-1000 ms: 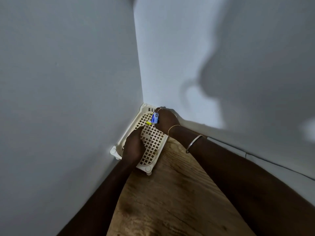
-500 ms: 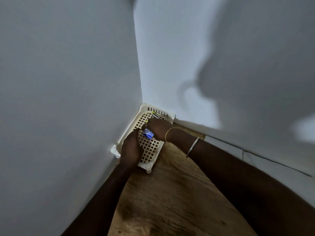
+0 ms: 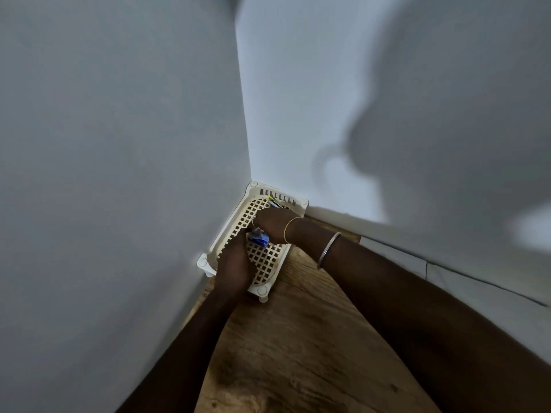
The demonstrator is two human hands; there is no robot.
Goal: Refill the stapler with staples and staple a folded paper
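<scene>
A small blue object with a grey metal part, apparently a mini stapler [image 3: 259, 238], hangs just above the cream lattice basket [image 3: 268, 263] in the wall corner. My right hand [image 3: 275, 225] comes in from the right and is shut on it. My left hand [image 3: 234, 263] rests over the basket's near left side. Its fingertips meet the blue stapler, but its own fingers hide the grip. No paper or staples are in sight.
The basket stands on a wooden tabletop [image 3: 298, 353], wedged between two white walls. Yellow and black thin items [image 3: 272, 201] lie at its far end. A thin cable [image 3: 477, 281] runs along the right wall. The room is dim, and my shadow falls on that wall.
My right hand has carried the blue stapler from the far end of the basket toward me, until it meets my left hand. The left hand has hardly moved.
</scene>
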